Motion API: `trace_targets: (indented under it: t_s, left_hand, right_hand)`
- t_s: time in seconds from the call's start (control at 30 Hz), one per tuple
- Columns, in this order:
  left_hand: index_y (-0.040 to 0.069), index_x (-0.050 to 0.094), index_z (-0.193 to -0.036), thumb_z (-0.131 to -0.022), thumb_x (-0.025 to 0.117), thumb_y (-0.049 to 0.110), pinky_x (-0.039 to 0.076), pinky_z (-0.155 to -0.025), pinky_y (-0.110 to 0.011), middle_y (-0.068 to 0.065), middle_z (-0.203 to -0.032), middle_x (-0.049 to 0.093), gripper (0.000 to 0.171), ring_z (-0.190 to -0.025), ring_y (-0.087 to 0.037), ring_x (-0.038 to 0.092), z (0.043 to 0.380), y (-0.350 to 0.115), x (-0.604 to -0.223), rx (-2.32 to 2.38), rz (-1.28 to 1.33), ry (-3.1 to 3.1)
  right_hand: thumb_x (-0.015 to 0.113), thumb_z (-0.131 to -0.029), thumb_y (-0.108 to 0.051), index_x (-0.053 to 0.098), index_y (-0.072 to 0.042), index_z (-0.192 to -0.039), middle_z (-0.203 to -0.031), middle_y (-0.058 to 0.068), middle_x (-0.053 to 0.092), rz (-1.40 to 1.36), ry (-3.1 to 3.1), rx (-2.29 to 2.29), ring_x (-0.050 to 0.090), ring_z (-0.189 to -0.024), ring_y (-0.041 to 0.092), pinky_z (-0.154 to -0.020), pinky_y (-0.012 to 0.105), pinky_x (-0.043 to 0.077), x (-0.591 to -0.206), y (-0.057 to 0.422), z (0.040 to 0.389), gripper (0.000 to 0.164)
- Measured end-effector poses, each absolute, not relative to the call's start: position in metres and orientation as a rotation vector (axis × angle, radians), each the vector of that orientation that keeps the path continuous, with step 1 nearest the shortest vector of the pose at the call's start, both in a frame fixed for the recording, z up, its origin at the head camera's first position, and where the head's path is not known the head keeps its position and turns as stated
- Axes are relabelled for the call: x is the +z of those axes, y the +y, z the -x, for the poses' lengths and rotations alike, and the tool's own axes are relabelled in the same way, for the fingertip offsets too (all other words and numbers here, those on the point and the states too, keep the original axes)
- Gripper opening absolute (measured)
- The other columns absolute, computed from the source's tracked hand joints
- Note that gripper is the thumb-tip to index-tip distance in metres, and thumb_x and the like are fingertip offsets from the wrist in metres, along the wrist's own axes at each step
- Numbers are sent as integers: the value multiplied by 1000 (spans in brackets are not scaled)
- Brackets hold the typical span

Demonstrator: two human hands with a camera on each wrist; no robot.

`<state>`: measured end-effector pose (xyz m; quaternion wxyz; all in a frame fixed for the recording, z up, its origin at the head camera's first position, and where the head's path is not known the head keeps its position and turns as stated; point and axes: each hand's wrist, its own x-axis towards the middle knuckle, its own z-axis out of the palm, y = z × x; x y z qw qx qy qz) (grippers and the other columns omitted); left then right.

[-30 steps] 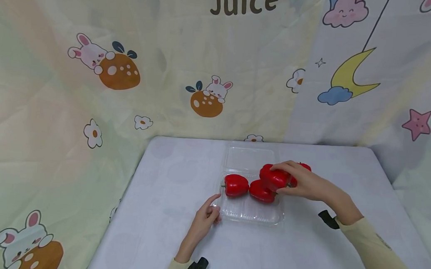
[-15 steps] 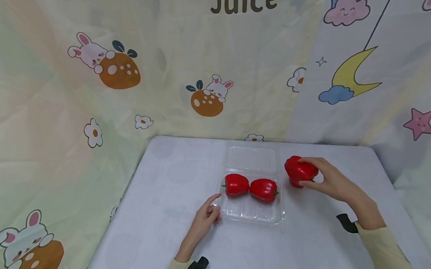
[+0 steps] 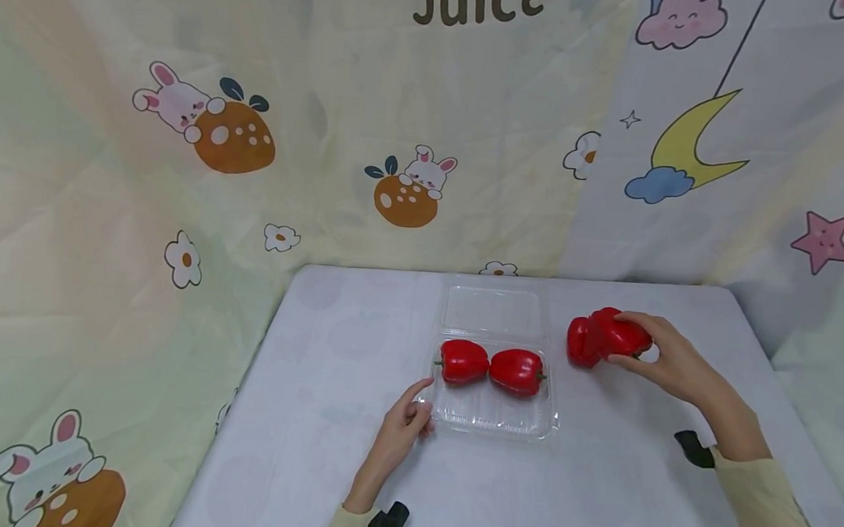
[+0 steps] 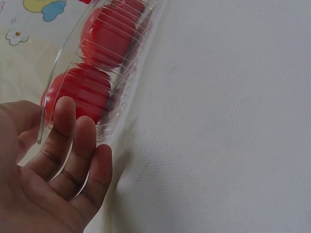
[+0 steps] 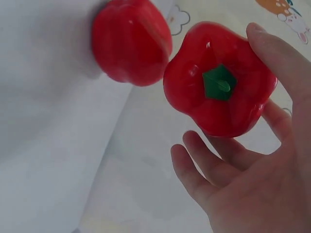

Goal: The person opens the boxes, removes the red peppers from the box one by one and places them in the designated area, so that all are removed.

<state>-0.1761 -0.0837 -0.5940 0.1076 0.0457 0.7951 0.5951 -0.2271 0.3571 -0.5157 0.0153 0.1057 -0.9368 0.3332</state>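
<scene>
My right hand point(image 3: 668, 366) grips a red bell pepper point(image 3: 623, 336) by its sides, thumb and fingers around it. Its green stem point(image 5: 219, 83) faces the right wrist camera. Just left of it, overlapping in the head view, another red bell pepper point(image 5: 132, 42) sits on the table. Two more red bell peppers, one on the left point(image 3: 463, 362) and one on the right point(image 3: 517, 372), lie end to end in a clear plastic clamshell box point(image 3: 492, 415). My left hand point(image 3: 399, 429) touches the box's left edge, its fingers loosely bent beside the wall in the left wrist view.
The box's clear lid point(image 3: 492, 312) lies folded back, away from me. Under everything is a table with a white cover point(image 3: 323, 420). A printed cloth point(image 3: 504, 139) with bunnies and a moon hangs behind the table and at both sides.
My right hand has carried the red bell pepper from over the box rightward, beside the other pepper on the table. The left hand has stayed at the box's edge.
</scene>
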Motion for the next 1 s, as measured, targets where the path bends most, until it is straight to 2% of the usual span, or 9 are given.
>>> trace_targets:
  t_s: [0.33, 0.5, 0.7, 1.0]
  left_hand:
    - [13, 47, -149, -103, 55, 11, 54, -67, -26, -29, -84, 64, 46, -72, -29, 60, 177, -84, -596, 1767, -135, 2335]
    - [14, 47, -149, -104, 54, 12, 54, -68, -24, -30, -86, 65, 46, -73, -27, 60, 178, -85, -596, 1761, -127, 2326]
    - [14, 47, -149, -104, 54, 12, 53, -68, -24, -29, -86, 65, 46, -73, -27, 60, 178, -84, -596, 1758, -123, 2325]
    - [15, 47, -148, -103, 55, 12, 53, -67, -23, -25, -83, 66, 46, -71, -19, 59, 178, -84, -597, 1759, -124, 2332]
  right_hand:
    - [83, -82, -22, 37, 0, -146, -134, 36, 40, -62, -2861, 898, 39, -117, 55, -78, 67, 54, -541, 369, 227, 82]
    - [81, -84, -22, 36, 0, -147, -133, 39, 38, 74, -2868, 870, 38, -116, 58, -79, 70, 52, -562, 373, 227, 80]
    - [80, -85, -23, 35, -1, -148, -134, 41, 36, 123, -2903, 875, 37, -118, 60, -80, 71, 51, -584, 376, 233, 81]
    - [78, -86, -22, 34, -2, -149, -137, 41, 35, 125, -2920, 886, 35, -121, 59, -84, 73, 48, -595, 373, 244, 79]
